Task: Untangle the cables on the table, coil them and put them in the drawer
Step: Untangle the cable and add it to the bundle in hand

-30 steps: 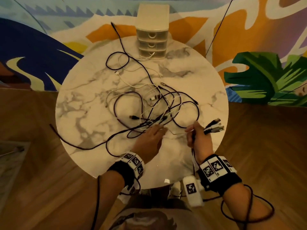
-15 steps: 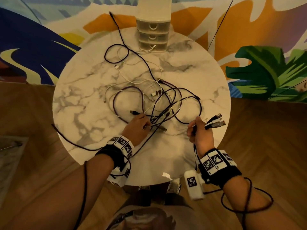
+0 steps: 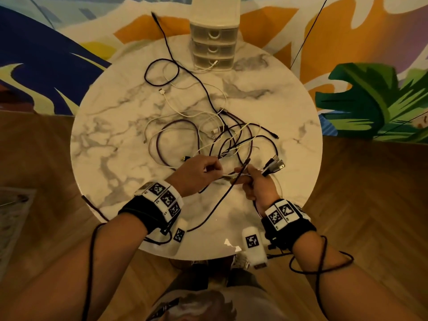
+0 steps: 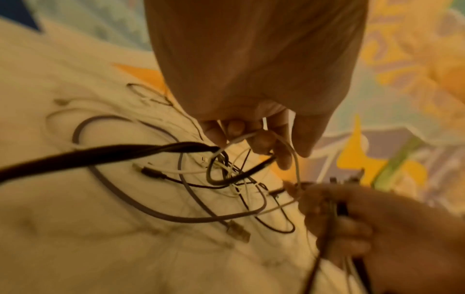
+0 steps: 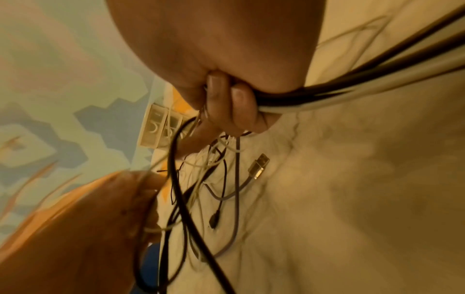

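A tangle of black, white and purple cables (image 3: 222, 140) lies on the round marble table (image 3: 111, 140). My left hand (image 3: 199, 172) hovers over the near part of the tangle and pinches a white cable (image 4: 251, 136) along with a dark strand. My right hand (image 3: 257, 181) grips a bundle of cable ends (image 3: 274, 164) whose plugs stick out to the right; black and white cables (image 5: 327, 93) run through its fist. A long black cable (image 3: 215, 202) drops from between the hands toward the table's near edge. The small three-drawer unit (image 3: 214, 42) stands at the far edge, drawers closed.
A loose black loop (image 3: 162, 72) and a white cable (image 3: 171, 100) lie spread toward the drawers. One black cable runs off the far edge. Wooden floor (image 3: 34, 170) surrounds the table, and a painted wall (image 3: 347, 42) rises behind it. A USB plug (image 5: 259, 166) rests on the marble.
My left hand has moved right from the middle of the tangle and lifted strands up to meet the right hand. The right hand has kept its bundle and shifted slightly toward the left hand.
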A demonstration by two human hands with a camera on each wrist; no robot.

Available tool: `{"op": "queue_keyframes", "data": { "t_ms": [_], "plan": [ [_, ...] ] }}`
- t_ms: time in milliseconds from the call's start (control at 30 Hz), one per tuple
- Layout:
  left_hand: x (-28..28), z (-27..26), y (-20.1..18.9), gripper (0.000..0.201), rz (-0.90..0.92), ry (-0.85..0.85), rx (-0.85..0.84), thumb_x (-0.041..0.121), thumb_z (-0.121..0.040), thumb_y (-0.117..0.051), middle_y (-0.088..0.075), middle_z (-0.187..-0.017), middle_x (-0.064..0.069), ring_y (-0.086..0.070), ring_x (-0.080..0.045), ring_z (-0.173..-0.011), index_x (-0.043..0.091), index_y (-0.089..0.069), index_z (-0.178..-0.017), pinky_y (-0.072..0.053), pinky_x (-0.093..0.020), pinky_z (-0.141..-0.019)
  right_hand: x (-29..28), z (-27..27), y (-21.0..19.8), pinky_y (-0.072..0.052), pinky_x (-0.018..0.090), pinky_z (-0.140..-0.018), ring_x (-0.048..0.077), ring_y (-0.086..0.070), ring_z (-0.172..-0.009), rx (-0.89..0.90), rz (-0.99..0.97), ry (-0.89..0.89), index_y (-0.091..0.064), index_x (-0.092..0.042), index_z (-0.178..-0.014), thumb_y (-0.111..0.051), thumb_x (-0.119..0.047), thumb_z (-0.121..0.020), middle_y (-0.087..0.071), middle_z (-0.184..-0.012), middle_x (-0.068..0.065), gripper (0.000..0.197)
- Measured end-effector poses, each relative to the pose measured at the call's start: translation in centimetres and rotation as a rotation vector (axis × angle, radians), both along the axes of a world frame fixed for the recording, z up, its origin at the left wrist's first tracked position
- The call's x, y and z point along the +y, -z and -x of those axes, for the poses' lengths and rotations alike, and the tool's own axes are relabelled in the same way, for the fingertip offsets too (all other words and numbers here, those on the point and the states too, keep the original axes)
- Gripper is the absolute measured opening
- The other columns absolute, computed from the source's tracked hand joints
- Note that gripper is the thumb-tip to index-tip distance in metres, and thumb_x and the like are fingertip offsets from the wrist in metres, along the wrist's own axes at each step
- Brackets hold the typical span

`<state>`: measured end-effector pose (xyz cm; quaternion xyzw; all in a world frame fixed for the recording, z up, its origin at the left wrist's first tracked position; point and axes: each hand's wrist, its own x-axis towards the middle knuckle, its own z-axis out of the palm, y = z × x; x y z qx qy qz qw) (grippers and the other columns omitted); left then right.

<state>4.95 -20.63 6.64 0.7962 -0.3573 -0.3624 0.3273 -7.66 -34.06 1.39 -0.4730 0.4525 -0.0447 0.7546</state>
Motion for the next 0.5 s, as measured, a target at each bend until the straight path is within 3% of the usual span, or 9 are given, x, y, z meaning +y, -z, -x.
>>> {"op": "queue_keyframes", "data": {
  "t_ms": [67,100,167,233,300,367,433,500],
  "plan": [
    [0.2,0.1,0.3,0.017,-0.074,0.139,-0.198,0.03,-0.09,-0.059,-0.066,-0.086,0.0,-0.054,-0.013,-0.083,0.018,-0.07,-0.096,-0.042,-0.029,-0.076,-0.3,-0.2,0.1,-0.017,0.017,-0.034,0.009,-0.026,-0.034,0.008,-0.009,0.008,-0.068,-0.007,-0.082,-0.035,-0.029,-0.101,-0.056,-0.048,0.004,0.044],
    [0.2,0.2,0.4,0.017,-0.068,0.151,-0.214,0.03,-0.09,-0.059,-0.066,-0.085,0.001,-0.053,-0.009,-0.082,0.018,-0.071,-0.096,-0.041,-0.025,-0.075,-0.3,-0.2,0.0,-0.017,0.017,-0.034,0.01,-0.026,-0.034,0.021,0.0,0.002,-0.068,-0.008,-0.08,-0.035,-0.029,-0.101,-0.048,-0.043,0.002,0.044],
    [0.1,0.1,-0.3,0.014,0.04,0.009,-0.014,0.018,-0.09,-0.058,-0.063,-0.074,0.003,-0.052,0.0,-0.068,0.011,-0.07,-0.086,-0.039,-0.016,-0.067,-0.2,-0.1,-0.2,-0.017,0.018,-0.035,0.01,-0.025,-0.035,0.016,-0.012,0.002,-0.065,-0.009,-0.077,-0.035,-0.03,-0.101,-0.035,-0.039,-0.002,0.044],
    [0.1,-0.6,-1.1,0.019,0.234,-0.235,0.225,0.002,-0.089,-0.053,-0.058,-0.065,0.002,-0.05,-0.003,-0.061,0.002,-0.064,-0.074,-0.04,-0.016,-0.064,-0.3,-0.1,-0.2,-0.018,0.018,-0.034,0.008,-0.024,-0.033,0.002,-0.054,0.05,-0.06,-0.009,-0.074,-0.035,-0.031,-0.101,-0.03,-0.038,-0.005,0.043],
    [0.5,-1.5,-1.7,0.022,0.374,-0.373,0.318,0.0,-0.084,-0.051,-0.057,-0.058,-0.002,-0.048,-0.006,-0.058,0.003,-0.06,-0.064,-0.039,-0.016,-0.06,-0.6,-0.2,-0.2,-0.018,0.017,-0.032,0.007,-0.023,-0.031,0.0,-0.089,0.134,-0.054,-0.011,-0.072,-0.038,-0.032,-0.101,-0.029,-0.037,-0.007,0.039],
    [0.6,-2.1,-1.8,0.02,0.289,-0.317,0.192,0.014,-0.084,-0.055,-0.057,-0.058,-0.005,-0.048,-0.005,-0.057,0.01,-0.064,-0.067,-0.037,-0.019,-0.059,-1.0,-0.3,-0.1,-0.017,0.016,-0.032,0.006,-0.023,-0.029,-0.001,-0.093,0.209,-0.052,-0.012,-0.07,-0.039,-0.032,-0.1,-0.03,-0.036,-0.008,0.039],
    [0.6,-2.1,-1.8,0.017,0.112,-0.137,0.013,0.022,-0.091,-0.056,-0.061,-0.067,0.011,-0.052,0.005,-0.059,0.019,-0.071,-0.083,-0.036,-0.015,-0.061,-1.3,-0.4,0.1,-0.018,0.016,-0.032,0.006,-0.024,-0.029,0.0,-0.072,0.24,-0.052,-0.011,-0.069,-0.038,-0.033,-0.1,-0.03,-0.035,-0.008,0.04],
    [0.3,-1.7,-2.1,0.016,0.078,0.026,-0.027,0.025,-0.092,-0.057,-0.067,-0.081,0.016,-0.06,0.007,-0.076,0.021,-0.073,-0.093,-0.043,-0.016,-0.071,-1.2,-0.6,0.3,-0.018,0.017,-0.033,0.007,-0.023,-0.03,-0.006,-0.07,0.222,-0.057,-0.008,-0.073,-0.035,-0.032,-0.102,-0.028,-0.035,-0.007,0.043]
  ]
}}
